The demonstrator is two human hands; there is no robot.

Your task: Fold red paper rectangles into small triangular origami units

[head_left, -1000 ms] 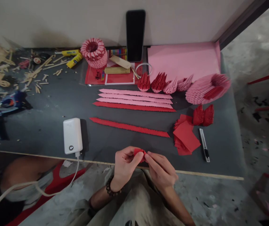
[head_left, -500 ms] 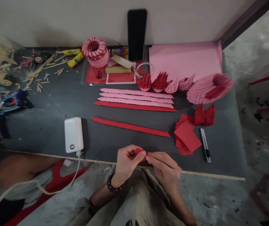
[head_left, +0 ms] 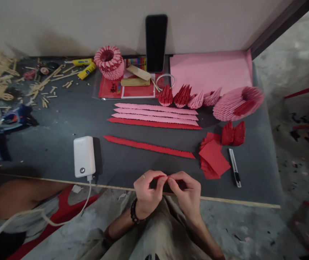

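Close to the table's front edge, my left hand (head_left: 148, 189) and my right hand (head_left: 186, 191) meet fingertip to fingertip. Both pinch a small piece of red paper (head_left: 159, 177), which is mostly hidden by the fingers. Beyond them lies a long red strip of folded paper pieces (head_left: 149, 146). Farther back, another red strip (head_left: 154, 124) runs alongside several pink strips (head_left: 156, 112). To the right of my hands is a fanned stack of red paper rectangles (head_left: 214, 159), with two red bundles of folded paper (head_left: 233, 133) behind it.
A utility knife (head_left: 234, 168) lies at right. At left is a white power bank (head_left: 84, 157) with a cable. Along the back stand a phone (head_left: 156, 43), a pink-red folded-paper vase (head_left: 109, 68), pink sheets (head_left: 211, 70) and glue tubes (head_left: 86, 70). Another person's leg (head_left: 21, 193) shows at left.
My right hand has turned and its fingers have curled in, with its thumb now against the paper. The red paper shows less between my fingers. The view has shifted slightly.
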